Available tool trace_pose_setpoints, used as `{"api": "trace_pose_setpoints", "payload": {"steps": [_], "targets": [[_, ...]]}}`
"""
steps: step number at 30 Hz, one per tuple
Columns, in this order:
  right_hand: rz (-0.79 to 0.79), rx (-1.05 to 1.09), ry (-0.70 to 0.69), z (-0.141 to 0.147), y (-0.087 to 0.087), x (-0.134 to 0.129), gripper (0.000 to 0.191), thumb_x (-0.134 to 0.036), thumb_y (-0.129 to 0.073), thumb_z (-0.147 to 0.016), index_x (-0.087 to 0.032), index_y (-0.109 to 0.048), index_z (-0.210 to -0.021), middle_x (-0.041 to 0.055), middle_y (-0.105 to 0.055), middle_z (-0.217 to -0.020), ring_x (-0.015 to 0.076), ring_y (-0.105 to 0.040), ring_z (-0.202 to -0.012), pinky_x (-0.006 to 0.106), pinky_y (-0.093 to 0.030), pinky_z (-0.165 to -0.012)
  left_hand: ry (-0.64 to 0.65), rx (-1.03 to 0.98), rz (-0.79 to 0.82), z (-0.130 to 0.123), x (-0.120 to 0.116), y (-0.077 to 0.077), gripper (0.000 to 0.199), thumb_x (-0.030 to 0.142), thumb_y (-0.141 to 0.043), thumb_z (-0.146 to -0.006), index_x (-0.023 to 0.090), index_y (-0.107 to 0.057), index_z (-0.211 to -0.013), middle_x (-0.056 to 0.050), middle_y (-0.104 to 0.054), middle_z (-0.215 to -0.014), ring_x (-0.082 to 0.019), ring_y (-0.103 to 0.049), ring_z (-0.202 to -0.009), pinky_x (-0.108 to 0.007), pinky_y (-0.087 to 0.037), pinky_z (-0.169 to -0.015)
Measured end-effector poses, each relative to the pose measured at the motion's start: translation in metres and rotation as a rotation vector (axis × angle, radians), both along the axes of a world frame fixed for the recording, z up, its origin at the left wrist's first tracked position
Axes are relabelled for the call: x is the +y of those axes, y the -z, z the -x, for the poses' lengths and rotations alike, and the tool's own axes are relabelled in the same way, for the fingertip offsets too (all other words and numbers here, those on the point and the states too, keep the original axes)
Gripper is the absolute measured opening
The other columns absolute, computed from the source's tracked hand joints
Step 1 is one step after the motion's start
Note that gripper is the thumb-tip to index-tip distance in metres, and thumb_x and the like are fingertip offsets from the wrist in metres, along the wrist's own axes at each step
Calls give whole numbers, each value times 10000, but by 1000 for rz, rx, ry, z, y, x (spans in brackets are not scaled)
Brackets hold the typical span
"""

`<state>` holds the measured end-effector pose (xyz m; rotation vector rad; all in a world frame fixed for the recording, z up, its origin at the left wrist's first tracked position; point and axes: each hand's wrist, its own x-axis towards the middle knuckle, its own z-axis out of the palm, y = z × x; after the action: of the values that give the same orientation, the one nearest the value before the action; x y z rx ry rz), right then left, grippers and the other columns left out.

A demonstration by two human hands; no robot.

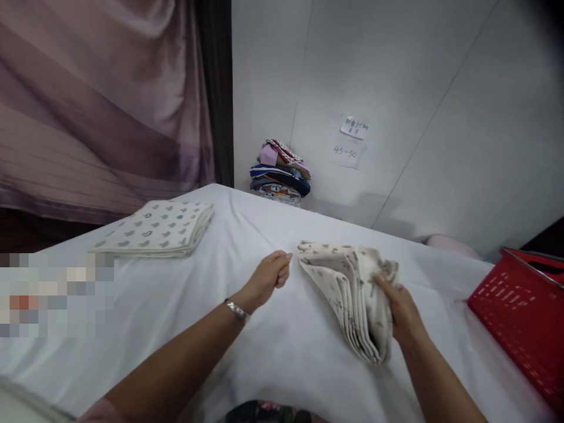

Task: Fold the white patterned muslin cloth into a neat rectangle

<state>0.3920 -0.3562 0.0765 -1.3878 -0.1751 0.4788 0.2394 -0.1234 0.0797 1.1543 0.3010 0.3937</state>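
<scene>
A cream cloth with a small grey print [348, 288], folded in several layers, hangs over the white-covered table, right of centre. My right hand [399, 305] grips its right side, with the thumb on the near face. Left of the cloth and apart from it is my left hand [271, 273], its fingers curled together and nothing visible in them; a silver bracelet is on that wrist. Farther left, a neatly folded white cloth with grey and blue motifs [161, 226] lies flat on the table.
A red plastic basket [520, 299] stands at the right edge. Behind the table, a stack of folded fabrics [282, 176] rests against the grey wall, near two paper notes [348, 150]. A purple curtain [110, 106] hangs at the left. The lower left is pixelated.
</scene>
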Motion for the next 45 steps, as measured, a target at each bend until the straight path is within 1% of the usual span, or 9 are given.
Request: {"api": "trace_pose_setpoints", "payload": {"steps": [3,6,12,17,24,31,39,42,45], "targets": [[-31,84,88,-6,8,-40,472,-340,-770,-604,-140,-625,-1007,69,-707,-834,241,-663,-722,305,-538,-598,-31,112,-143,10,11,1,325,391,-551,-778,186,-355,-620,74,-372,-487,-54,-327,-404,-188,-255,-406],[-1,109,33,8,25,-57,425,-354,-755,-633,-139,-642,-982,76,-703,-860,231,-655,-736,290,-528,-591,-36,265,-352,7,6,14,238,388,-535,-767,173,-477,-682,34,-480,-580,-89,-435,-497,-211,-357,-471],[32,-59,-144,38,21,-47,363,-432,-676,-714,-181,-649,-974,63,-690,-885,216,-622,-743,300,-489,-626,-118,184,-951,-27,-20,25,261,388,-509,-798,210,-581,-974,-38,-575,-1010,-180,-541,-898,-284,-438,-753],[141,-317,-388,49,11,-39,319,-441,-633,-746,-188,-661,-939,25,-648,-820,194,-572,-780,290,-447,-713,-164,209,-1165,-51,-19,23,315,311,-548,-782,193,-545,-1074,-69,-516,-1164,-226,-466,-1087,-318,-397,-884],[263,-406,-554,64,20,-33,321,-451,-584,-775,-162,-602,-635,-15,-538,-606,121,-467,-594,235,-366,-568,-202,340,-1067,-43,-10,46,288,319,-518,-791,184,-527,-1046,-55,-540,-1069,-159,-558,-803,-288,-423,-760],[302,-356,-497,62,25,-23,318,-460,-521,-816,-175,-596,-696,-3,-560,-629,127,-477,-579,244,-368,-550,-214,477,-916,-21,-3,58,260,393,-541,-764,193,-532,-930,-23,-589,-918,-145,-543,-699,-270,-397,-656],[658,-965,-686,95,33,7,267,-359,-595,-777,-238,-587,-1015,41,-593,-942,198,-543,-841,305,-426,-734,-101,604,-1035,-27,-10,53,146,323,-566,-720,187,-541,-675,-13,-622,-713,-161,-539,-662,-261,-323,-573],[761,-1093,-728,101,40,12,130,-234,-494,-828,-214,-593,-911,55,-575,-935,195,-542,-845,299,-417,-720,-101,582,-1032,-29,-11,52,108,260,-544,-713,183,-538,-637,-9,-617,-680,-149,-529,-640,-252,-311,-559],[693,-1045,-714,96,43,14,149,-198,-438,-843,-198,-565,-766,35,-564,-825,171,-528,-761,278,-399,-670,-109,553,-1019,-29,-10,51,122,250,-528,-722,182,-537,-622,-7,-610,-674,-147,-527,-636,-248,-315,-555]]}}
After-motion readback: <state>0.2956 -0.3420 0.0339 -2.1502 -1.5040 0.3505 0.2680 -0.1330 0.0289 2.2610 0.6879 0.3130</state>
